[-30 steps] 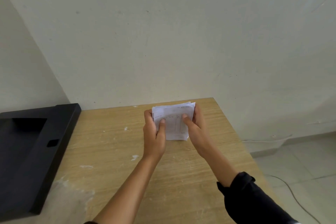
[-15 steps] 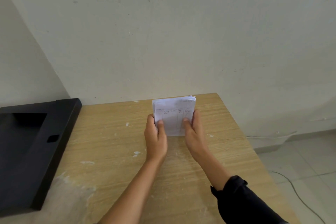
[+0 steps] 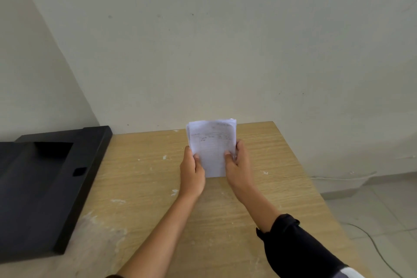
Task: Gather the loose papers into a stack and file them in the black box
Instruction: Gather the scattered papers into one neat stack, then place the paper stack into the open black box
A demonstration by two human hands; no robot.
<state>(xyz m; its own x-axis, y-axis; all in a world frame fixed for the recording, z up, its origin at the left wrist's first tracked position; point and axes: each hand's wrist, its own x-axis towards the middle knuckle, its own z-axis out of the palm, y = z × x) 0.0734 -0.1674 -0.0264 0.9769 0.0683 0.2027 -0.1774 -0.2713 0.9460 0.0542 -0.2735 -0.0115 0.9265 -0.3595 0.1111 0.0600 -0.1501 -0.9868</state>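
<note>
Papers (image 3: 212, 149) sit in one stack, standing up over the worktop (image 3: 140, 178), with faint table lines too blurry to read. Left hand (image 3: 191, 171) and right hand (image 3: 239, 167) squeeze its sides, lower than before. Black box (image 3: 45, 187) waits far left.

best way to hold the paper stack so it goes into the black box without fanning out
Grip the stack by its two long side edges near the lower half, as the left hand and right hand do now, thumbs in front, fingers behind. It stands upright with the top sheets slightly uneven, so squeezing from both sides probably keeps them aligned while carrying left to the box.
</note>
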